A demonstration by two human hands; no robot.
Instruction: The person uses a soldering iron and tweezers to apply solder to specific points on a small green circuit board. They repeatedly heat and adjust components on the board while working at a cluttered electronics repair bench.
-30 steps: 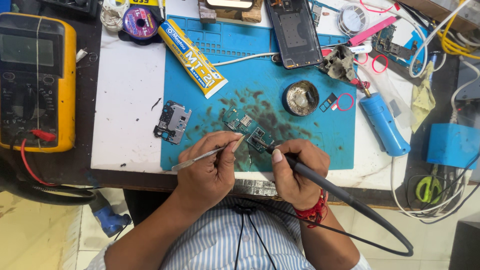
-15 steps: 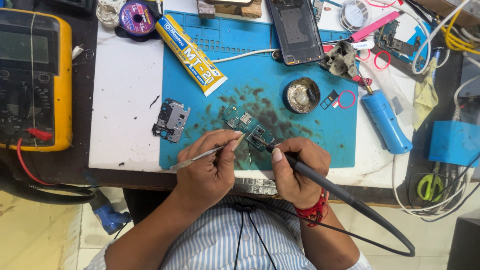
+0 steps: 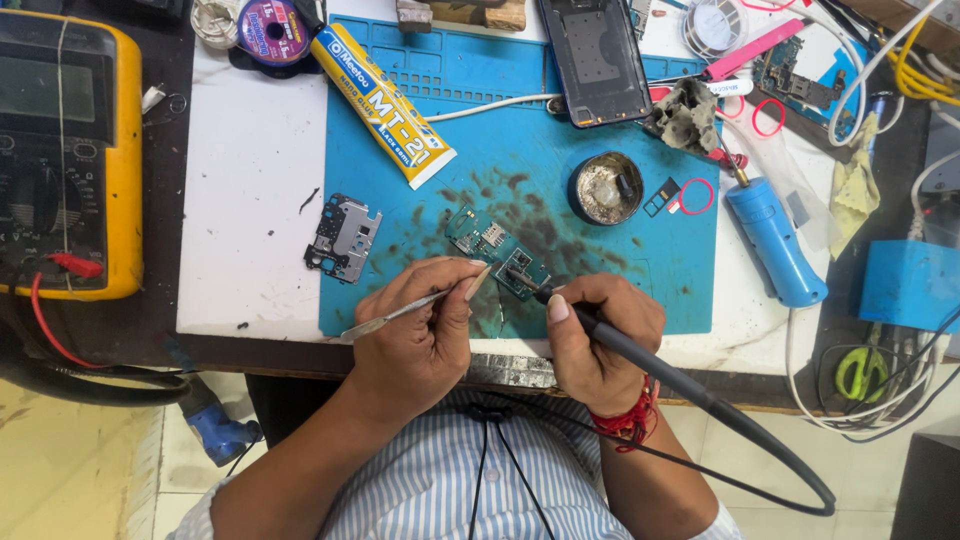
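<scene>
Circuit board [image 3: 497, 250], small and green, lies on the stained blue mat [image 3: 420, 150] close to the table's [image 3: 250, 180] front edge, with the left hand [image 3: 420, 335] and right hand [image 3: 598, 335] just behind it. Left fingers [image 3: 455, 290] are clenched around thin metal tweezers [image 3: 400, 312] whose tip reaches the board, while the right fingers grasp a black soldering iron [image 3: 640, 355] with its tip touching the board. A grey metal bracket [image 3: 344, 238] lies near the mat's left edge, and a round tin [image 3: 605, 187] sits further back on the mat.
</scene>
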